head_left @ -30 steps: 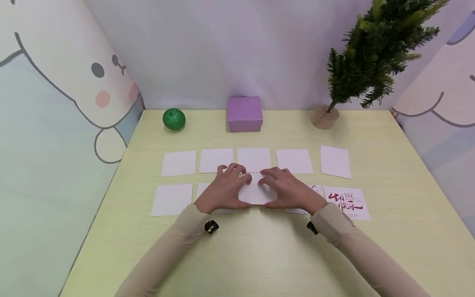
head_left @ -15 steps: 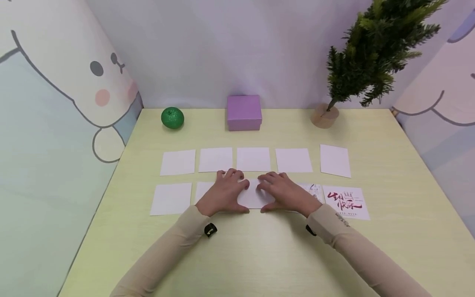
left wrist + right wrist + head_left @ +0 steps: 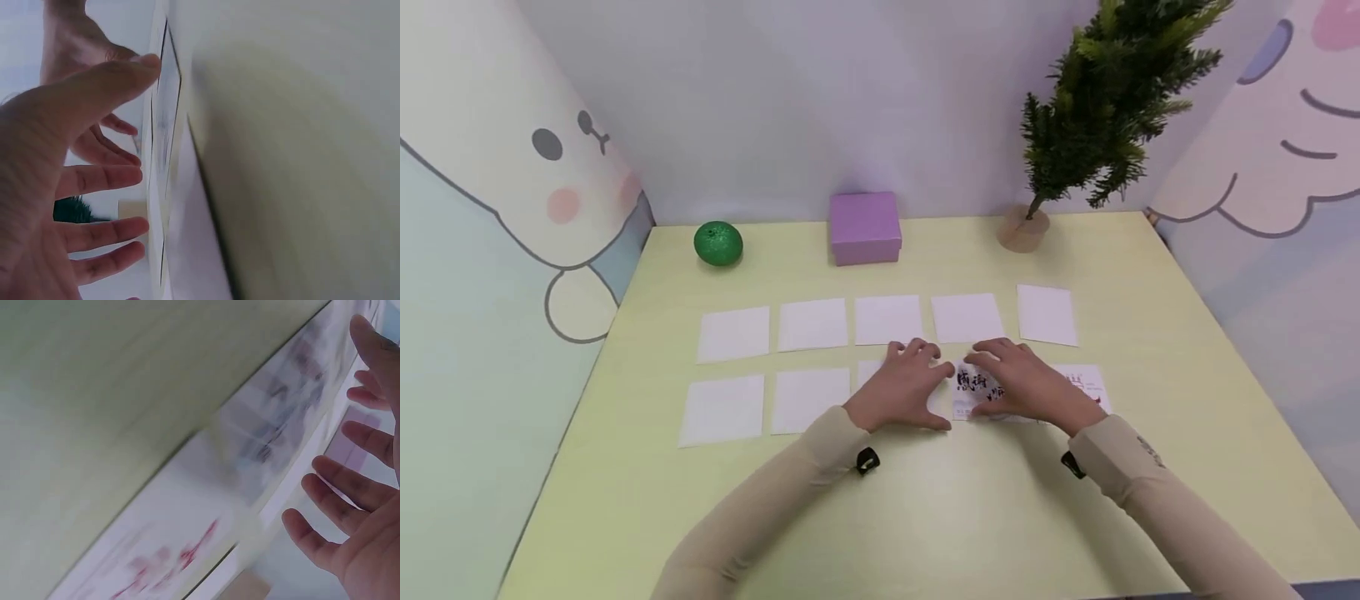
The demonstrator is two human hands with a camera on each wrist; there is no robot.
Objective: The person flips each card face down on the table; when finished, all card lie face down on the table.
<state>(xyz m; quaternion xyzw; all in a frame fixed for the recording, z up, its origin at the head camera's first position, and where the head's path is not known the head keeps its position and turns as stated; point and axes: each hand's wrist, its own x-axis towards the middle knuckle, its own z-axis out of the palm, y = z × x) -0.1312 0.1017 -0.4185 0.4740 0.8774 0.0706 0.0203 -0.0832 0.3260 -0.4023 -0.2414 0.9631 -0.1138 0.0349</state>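
Observation:
My left hand (image 3: 904, 392) is over the lower row's middle blank card (image 3: 867, 372), its fingers spread and holding nothing. In the left wrist view its thumb and fingers stand apart, beside a white card (image 3: 192, 244). My right hand (image 3: 1033, 387) hovers over a card with black lettering (image 3: 964, 398) and partly covers it. The right wrist view shows that hand's fingers (image 3: 340, 481) loosely bent, with nothing between them. To the right lies a card with red lettering (image 3: 1086, 380), partly hidden by the right hand and wrist.
Behind is a row of blank cards (image 3: 888, 320), and two blank cards (image 3: 724, 410) lie at the lower left. Along the back stand a green glittery ball (image 3: 718, 244), a purple box (image 3: 865, 229) and a small artificial tree (image 3: 1086, 108) with a wooden base (image 3: 1023, 231).
The blank card held between both hands was set down in the lower row's middle and let go. Both hands then moved right toward the black-lettered card. The head view turned right.

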